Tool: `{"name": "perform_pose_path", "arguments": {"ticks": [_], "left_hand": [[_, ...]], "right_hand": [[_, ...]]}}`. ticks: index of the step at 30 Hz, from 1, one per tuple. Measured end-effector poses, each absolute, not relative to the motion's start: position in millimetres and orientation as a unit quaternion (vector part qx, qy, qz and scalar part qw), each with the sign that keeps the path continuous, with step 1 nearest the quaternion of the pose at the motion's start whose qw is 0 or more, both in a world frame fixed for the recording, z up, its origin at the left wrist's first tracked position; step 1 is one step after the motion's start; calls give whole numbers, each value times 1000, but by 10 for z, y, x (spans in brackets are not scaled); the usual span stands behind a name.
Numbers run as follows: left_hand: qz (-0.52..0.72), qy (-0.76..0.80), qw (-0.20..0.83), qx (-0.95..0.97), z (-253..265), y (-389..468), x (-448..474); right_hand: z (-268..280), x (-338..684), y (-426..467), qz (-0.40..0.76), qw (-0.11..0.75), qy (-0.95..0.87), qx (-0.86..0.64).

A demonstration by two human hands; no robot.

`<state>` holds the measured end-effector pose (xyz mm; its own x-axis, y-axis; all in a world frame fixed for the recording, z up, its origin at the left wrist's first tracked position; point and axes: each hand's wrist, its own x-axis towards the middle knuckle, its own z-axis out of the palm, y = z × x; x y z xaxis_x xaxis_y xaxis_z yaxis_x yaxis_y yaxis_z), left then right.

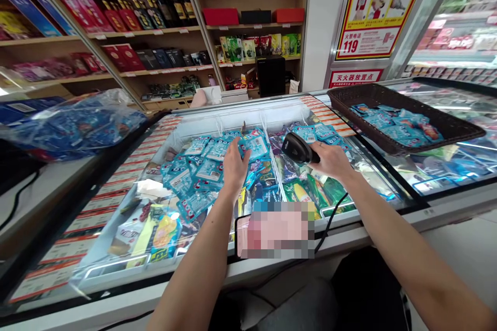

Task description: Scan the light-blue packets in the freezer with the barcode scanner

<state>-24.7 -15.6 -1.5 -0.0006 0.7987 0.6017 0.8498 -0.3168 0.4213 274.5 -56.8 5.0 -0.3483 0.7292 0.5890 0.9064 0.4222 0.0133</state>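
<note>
A black handheld barcode scanner (300, 149) is gripped in my right hand (333, 160), its head turned left above the freezer divider. My left hand (235, 164) reaches over a spread of blue packets (207, 170). Its fingers and thumb close at the left edge of one blue packet (255, 146), which lies with its printed label side up. The exact contact of the fingertips is partly hidden by the hand. A dark cable (332, 222) hangs below the scanner.
A glass-topped chest freezer (174, 274) holds many bagged goods. On its right stands a brown basket (458, 124) of blue packets; at left lies a plastic bag of blue packs (89, 124). A phone (243, 238), partly blurred out, rests at the front edge. Stocked shelves (248, 26) stand behind.
</note>
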Motion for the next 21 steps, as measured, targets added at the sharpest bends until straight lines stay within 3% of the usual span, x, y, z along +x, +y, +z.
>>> {"name": "perform_pose_path", "arguments": {"ticks": [7, 12, 21], "left_hand": [[-303, -554, 158, -759, 62, -294, -253], [-209, -446, 96, -865, 25, -302, -193], [-221, -496, 110, -832, -4, -286, -270]], "right_hand": [[49, 2750, -544, -190, 267, -785, -526], [115, 2678, -564, -186, 237, -785, -541], [304, 2867, -505, -190, 192, -789, -552]]}}
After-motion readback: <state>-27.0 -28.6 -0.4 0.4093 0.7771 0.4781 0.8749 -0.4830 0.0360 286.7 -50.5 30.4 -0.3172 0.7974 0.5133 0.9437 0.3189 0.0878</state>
